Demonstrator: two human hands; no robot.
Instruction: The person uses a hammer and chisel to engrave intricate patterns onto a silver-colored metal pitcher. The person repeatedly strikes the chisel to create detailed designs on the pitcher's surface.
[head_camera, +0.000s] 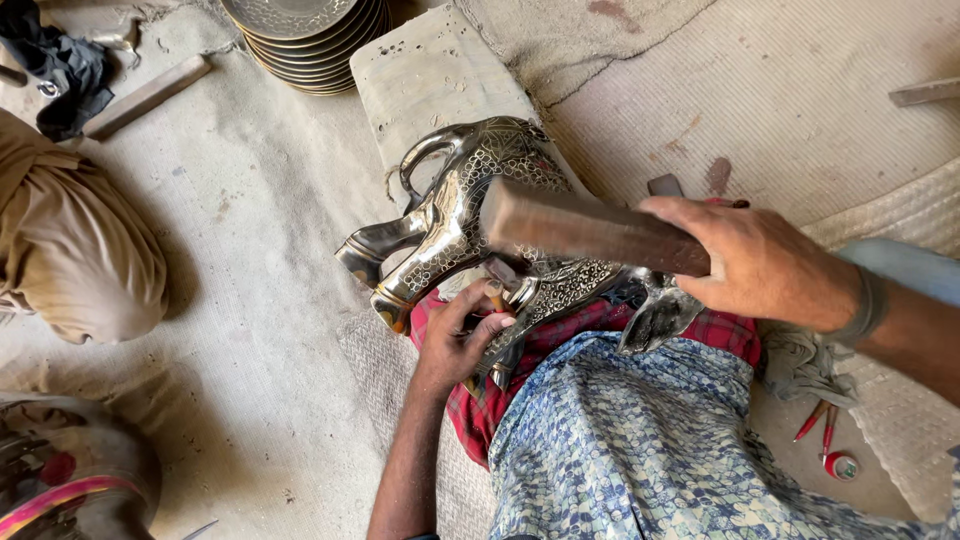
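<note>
Clearly, the right hand (762, 262) is closed around one end of a wooden block (590, 232), whose long axis runs to the left, so its free end hangs above the engraved metal elephant figure (470, 215). Below it, the left hand (458, 338) pinches a small chisel-like tool (496, 297) against the figure's surface. This hand is nearer to the figure, which rests on the red checked cloth (560, 345) on the person's lap.

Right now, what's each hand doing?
Left hand: closed on a small chisel-like tool against the engraved silver metal animal figure.
Right hand: gripping a brown wooden block.
</note>
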